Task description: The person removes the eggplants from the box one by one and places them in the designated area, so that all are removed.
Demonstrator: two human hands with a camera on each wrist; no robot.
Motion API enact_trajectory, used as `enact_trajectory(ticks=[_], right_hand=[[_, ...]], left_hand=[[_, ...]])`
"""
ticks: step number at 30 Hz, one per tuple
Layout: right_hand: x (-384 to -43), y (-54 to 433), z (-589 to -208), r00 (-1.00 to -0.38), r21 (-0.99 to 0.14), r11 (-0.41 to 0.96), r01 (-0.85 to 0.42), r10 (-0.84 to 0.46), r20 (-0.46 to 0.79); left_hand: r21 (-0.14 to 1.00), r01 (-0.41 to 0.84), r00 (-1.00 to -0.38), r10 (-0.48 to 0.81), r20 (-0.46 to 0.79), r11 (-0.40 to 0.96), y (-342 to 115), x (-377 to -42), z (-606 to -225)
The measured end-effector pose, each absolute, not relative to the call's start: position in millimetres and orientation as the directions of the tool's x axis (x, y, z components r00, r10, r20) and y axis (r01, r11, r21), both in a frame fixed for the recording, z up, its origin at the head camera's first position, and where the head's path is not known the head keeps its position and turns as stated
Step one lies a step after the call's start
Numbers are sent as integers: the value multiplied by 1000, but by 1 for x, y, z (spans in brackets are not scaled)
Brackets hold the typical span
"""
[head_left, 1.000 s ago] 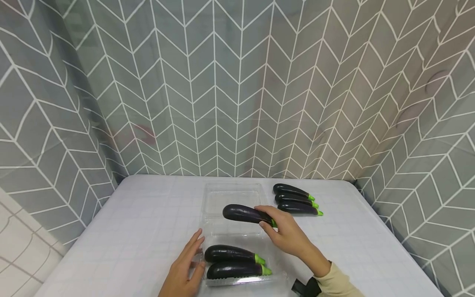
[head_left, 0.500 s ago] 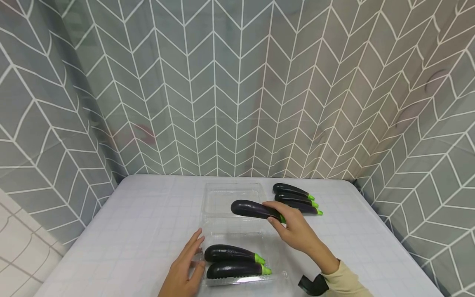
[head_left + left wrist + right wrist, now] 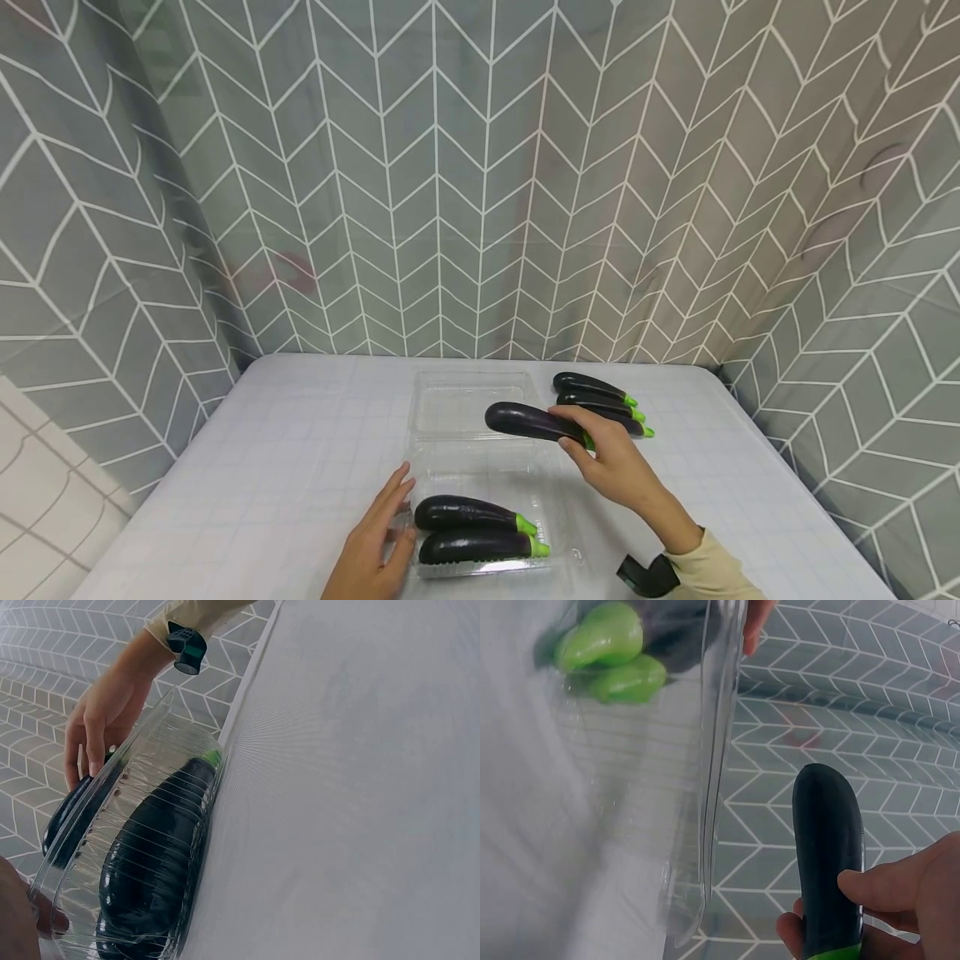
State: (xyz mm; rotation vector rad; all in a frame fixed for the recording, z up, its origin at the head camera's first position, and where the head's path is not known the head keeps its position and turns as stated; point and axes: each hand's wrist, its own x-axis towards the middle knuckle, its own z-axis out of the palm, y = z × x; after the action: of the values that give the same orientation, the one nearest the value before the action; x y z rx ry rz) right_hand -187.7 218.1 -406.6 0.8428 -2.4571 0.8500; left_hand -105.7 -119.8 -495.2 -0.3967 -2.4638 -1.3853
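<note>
In the head view my right hand [image 3: 611, 454] grips a dark purple eggplant [image 3: 528, 420] near its green stem end, thumb on one side and fingers on the other. It is held up over the right part of a clear plastic clamshell box [image 3: 551, 492], its rounded end pointing left. Two more eggplants [image 3: 472, 546] lie side by side in the box's near half, stems to the right. My left hand [image 3: 371, 537] rests at the box's left side with fingers extended. The left wrist view shows the eggplants [image 3: 150, 847] through the ribbed clear wall.
Beyond the box's near half, its clear lid [image 3: 472, 400] lies folded back on the white tabletop [image 3: 300, 433]. Several eggplants [image 3: 592, 385] lie in a group at the back right. A grey patterned curtain [image 3: 480, 208] stands behind and at the sides.
My right hand has moved right, and slightly up in the head view, carrying the eggplant away from over the box's middle. The left hand and the two eggplants in the box have stayed put.
</note>
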Motion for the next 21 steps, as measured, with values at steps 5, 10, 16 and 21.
enact_trajectory(ticks=[5,10,16,21], right_hand=[[-188,224,-405,-746,-406,655,-638,-396,535],[-190,231,-405,-758,-411,667,-622,-381,529],[-193,243,-407,-775,-411,690,-596,-360,518],[-194,251,-406,-789,-434,690,-580,-344,509]], left_hand=[[777,383,-916,95,390,499,-120,-106,-496],[779,377,-919,95,383,500,-120,-105,-494],[792,358,-928,96,359,495,-120,-104,-492],[792,351,-930,89,356,500,-120,-106,-493]])
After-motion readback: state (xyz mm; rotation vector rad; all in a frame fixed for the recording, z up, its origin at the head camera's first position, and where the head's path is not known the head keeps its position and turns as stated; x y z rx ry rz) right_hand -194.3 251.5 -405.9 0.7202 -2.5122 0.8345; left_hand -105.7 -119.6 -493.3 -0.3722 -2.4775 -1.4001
